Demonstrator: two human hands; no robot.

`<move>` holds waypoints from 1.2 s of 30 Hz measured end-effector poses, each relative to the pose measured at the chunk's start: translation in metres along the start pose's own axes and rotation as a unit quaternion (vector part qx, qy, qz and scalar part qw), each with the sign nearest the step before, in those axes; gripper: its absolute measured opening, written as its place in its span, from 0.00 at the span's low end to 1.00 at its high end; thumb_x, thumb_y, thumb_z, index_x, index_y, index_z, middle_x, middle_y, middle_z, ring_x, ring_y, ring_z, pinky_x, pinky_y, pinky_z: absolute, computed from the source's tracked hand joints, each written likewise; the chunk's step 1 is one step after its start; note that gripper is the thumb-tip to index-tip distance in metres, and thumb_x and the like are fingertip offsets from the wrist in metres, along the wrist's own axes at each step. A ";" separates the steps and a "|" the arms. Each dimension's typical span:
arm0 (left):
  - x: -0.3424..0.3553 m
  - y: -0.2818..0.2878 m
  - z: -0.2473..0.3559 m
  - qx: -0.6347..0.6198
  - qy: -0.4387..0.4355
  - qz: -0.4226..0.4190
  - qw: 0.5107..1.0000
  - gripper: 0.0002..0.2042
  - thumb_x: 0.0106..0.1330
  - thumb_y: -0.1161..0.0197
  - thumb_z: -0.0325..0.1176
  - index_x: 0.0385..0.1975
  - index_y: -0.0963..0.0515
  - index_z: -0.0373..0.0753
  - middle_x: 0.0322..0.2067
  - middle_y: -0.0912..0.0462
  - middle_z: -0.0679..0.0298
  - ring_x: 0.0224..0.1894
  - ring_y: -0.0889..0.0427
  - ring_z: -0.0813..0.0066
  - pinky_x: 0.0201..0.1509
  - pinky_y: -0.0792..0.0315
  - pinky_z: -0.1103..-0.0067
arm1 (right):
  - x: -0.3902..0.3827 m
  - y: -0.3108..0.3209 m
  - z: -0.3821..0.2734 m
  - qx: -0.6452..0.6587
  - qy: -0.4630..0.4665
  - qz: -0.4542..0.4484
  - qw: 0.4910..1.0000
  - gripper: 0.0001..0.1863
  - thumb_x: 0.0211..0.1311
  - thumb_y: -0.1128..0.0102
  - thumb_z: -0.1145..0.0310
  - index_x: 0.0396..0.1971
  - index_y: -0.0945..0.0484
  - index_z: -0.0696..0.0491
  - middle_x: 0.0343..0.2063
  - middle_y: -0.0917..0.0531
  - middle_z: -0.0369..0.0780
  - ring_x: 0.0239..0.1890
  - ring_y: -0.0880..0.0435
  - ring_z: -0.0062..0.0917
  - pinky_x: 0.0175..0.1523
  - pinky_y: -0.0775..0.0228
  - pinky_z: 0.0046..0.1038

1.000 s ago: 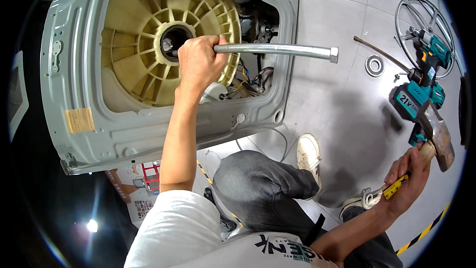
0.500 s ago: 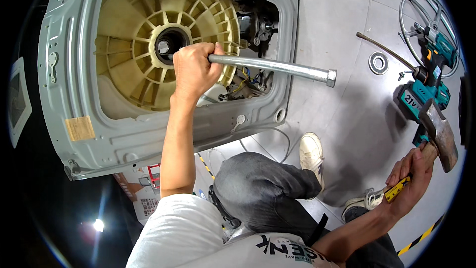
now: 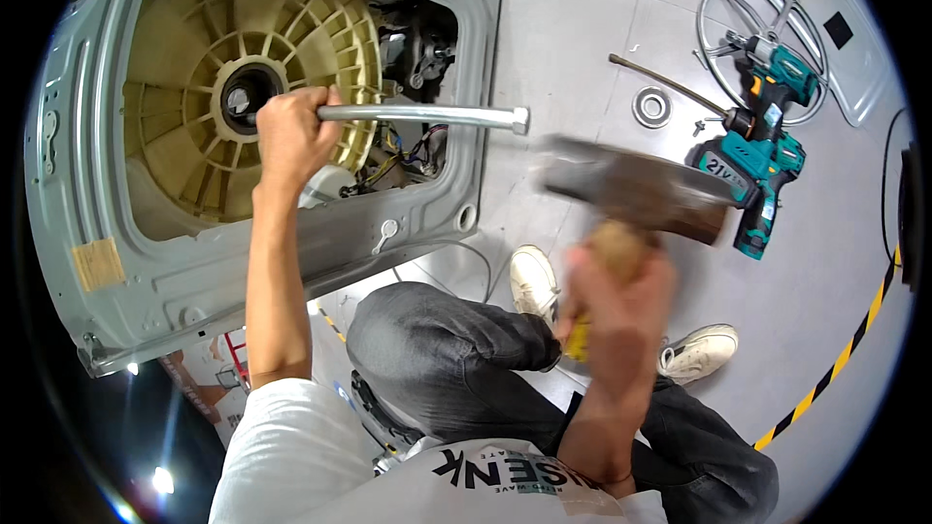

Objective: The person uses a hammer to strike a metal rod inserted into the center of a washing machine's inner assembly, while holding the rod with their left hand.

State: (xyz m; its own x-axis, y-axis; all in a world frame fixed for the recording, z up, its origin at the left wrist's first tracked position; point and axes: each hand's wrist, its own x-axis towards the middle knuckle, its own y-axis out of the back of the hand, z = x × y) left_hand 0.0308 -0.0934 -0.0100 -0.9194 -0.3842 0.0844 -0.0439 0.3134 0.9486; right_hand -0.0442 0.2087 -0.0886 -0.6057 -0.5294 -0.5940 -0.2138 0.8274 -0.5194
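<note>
My left hand [image 3: 291,136] is closed round a long steel rod [image 3: 417,113] with a hex end at the right; its other end reaches to the dark hub opening [image 3: 249,87] in the yellow ribbed plastic tub [image 3: 184,29], framed by a grey metal appliance cabinet [image 3: 126,281]. My right hand [image 3: 617,306], smeared by motion, grips the wooden handle of a hammer [image 3: 704,209], with a yellow marked piece at the handle. The blurred hammer head sits right of and below the rod's hex end, apart from it.
On the grey tiled floor at the right lie a metal ring [image 3: 651,107], two teal cordless drills [image 3: 728,163], a long thin bar [image 3: 660,87], a spoked pulley [image 3: 811,19] and a metal panel [image 3: 854,68]. A cable and striped tape [image 3: 845,349] run along the right. A printed carton stands lower left.
My right hand has swung the hammer leftward and up from the far right toward the rod's end. The view has shifted, so the cabinet and left hand appear farther left.
</note>
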 end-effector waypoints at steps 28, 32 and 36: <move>-0.001 0.007 0.006 -0.041 -0.058 0.039 0.997 0.14 0.54 0.41 0.27 0.09 0.34 0.34 0.11 0.33 0.55 0.15 0.33 0.55 0.20 0.38 0.69 | 0.019 0.074 -0.003 0.040 0.168 0.213 0.962 0.14 0.62 0.48 0.66 0.42 0.31 0.61 0.12 0.38 0.32 0.06 0.42 0.11 0.10 0.45 0.10; -0.001 0.010 0.004 -0.058 -0.052 0.039 0.996 0.15 0.55 0.41 0.27 0.09 0.35 0.34 0.10 0.34 0.55 0.14 0.34 0.55 0.20 0.39 0.69 | 0.021 0.072 -0.001 0.039 0.163 0.207 0.964 0.14 0.62 0.48 0.66 0.42 0.31 0.61 0.13 0.37 0.32 0.06 0.42 0.11 0.10 0.44 0.10; -0.002 0.012 0.000 -0.080 -0.036 0.040 0.995 0.16 0.56 0.41 0.28 0.09 0.36 0.34 0.10 0.36 0.55 0.14 0.35 0.56 0.19 0.41 0.69 | 0.021 0.069 -0.002 0.040 0.152 0.194 0.968 0.15 0.61 0.47 0.67 0.42 0.31 0.61 0.13 0.36 0.33 0.06 0.41 0.11 0.11 0.44 0.11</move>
State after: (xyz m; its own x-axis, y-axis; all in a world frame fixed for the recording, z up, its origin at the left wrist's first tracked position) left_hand 0.0324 -0.0887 0.0014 -0.9431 -0.2994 0.1449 0.0881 0.1951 0.9768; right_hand -0.0729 0.2547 -0.1355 -0.8288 -0.0923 -0.5518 0.1279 0.9290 -0.3474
